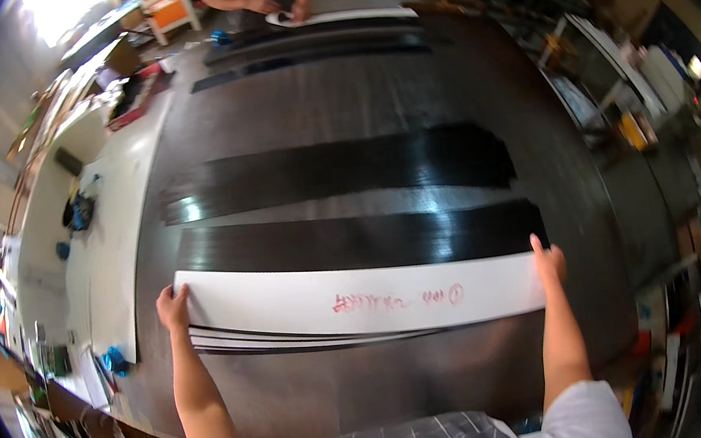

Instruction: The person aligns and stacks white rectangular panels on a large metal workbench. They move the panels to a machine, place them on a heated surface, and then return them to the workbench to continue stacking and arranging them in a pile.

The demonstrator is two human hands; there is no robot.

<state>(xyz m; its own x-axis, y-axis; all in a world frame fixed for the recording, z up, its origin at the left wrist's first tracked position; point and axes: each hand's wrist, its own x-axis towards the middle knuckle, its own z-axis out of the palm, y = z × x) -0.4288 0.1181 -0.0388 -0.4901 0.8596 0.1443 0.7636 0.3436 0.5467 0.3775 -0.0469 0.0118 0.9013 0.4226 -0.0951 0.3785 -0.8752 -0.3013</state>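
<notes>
A long white strip (264, 300) with red handwriting stretches across the dark table in front of me. Its left end is pinched in my left hand (173, 309). My right hand (552, 264) grips the opposite end, one finger pointing up along the edge. Below the strip's near side show the edges of several stacked black and white strips (269, 343). Just beyond lies a glossy black strip (353, 238), partly covered along its near edge. Farther off, a second set of black strips (336, 171) lies across the table, its right ends uneven.
The large dark table (336, 102) carries more black strips (309, 62) at its far end. A co-worker's hands (281, 9) are on a white strip there. Along the left runs a pale side table (108, 275), with a blue item (114, 360) near its edge. Cluttered shelving stands right.
</notes>
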